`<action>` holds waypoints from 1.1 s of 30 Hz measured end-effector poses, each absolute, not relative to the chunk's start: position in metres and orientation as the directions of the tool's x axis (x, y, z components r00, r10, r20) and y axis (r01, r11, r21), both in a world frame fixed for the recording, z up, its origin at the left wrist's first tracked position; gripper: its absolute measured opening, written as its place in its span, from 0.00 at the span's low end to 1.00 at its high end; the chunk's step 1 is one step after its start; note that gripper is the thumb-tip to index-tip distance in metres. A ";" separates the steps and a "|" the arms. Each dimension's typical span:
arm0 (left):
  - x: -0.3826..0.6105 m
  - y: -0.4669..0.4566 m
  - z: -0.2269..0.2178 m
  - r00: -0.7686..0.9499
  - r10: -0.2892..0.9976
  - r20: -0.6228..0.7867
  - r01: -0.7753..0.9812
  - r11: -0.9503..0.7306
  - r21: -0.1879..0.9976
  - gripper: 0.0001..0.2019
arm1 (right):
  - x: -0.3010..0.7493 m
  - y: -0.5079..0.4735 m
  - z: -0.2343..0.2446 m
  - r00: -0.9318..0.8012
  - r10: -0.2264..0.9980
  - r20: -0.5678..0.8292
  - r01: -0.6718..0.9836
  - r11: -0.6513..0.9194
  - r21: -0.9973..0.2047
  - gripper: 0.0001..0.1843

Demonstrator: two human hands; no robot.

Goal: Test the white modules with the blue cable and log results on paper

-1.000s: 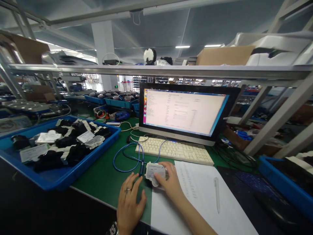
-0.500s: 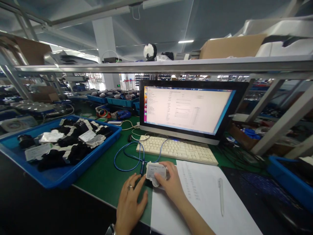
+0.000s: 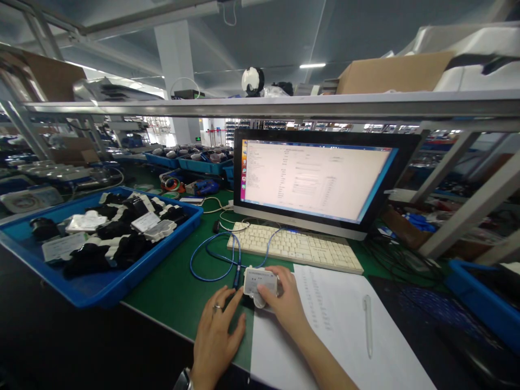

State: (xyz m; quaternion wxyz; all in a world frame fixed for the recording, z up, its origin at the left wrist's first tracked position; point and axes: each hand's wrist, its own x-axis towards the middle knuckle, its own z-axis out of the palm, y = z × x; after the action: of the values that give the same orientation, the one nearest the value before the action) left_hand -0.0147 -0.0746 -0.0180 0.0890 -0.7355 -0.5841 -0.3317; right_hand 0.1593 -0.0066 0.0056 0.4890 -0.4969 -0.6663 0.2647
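Note:
Between the thumb and fingers of my right hand [image 3: 284, 300] is a small pale plastic device [image 3: 255, 281] with a printed label and a rounded lower lobe. It is held just above the paper sheet [image 3: 317, 346], in front of the keyboard [image 3: 296, 246]. My left hand [image 3: 219, 327] lies on the green bench with its fingers spread, a ring on one finger, holding nothing. Its index fingertip is close to the device's left edge; whether they touch I cannot tell. A blue cable [image 3: 195, 265] loops behind, its dark plug end [image 3: 236, 279] next to the device.
At the left stands a blue tray [image 3: 170, 246] heaped with black and white devices. A lit monitor [image 3: 312, 181] is behind the keyboard, under a shelf [image 3: 268, 110]. A white pen [image 3: 368, 325] lies on the paper. To the right are a dark mouse pad [image 3: 422, 309] and another blue tray [image 3: 479, 303].
The whole view has shifted slightly. Both hands and the device keep nearly the same position.

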 end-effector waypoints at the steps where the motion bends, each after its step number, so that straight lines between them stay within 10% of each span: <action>1: -0.015 -0.075 -0.018 0.098 0.802 0.590 0.918 -0.302 0.257 0.22 | 0.159 -0.007 0.006 -0.034 0.922 0.386 0.401 0.367 -0.840 0.14; 33: -0.014 -0.077 -0.017 0.087 0.807 0.584 0.910 -0.303 0.284 0.22 | 0.160 -0.005 0.002 -0.053 0.909 0.414 0.421 0.396 -0.816 0.14</action>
State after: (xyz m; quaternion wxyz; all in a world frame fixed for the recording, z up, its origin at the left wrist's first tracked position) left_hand -0.0142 -0.0765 -0.0174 0.0759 -0.7333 -0.5853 -0.3377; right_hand 0.1603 -0.0053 0.0020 0.4849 -0.4884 -0.6804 0.2518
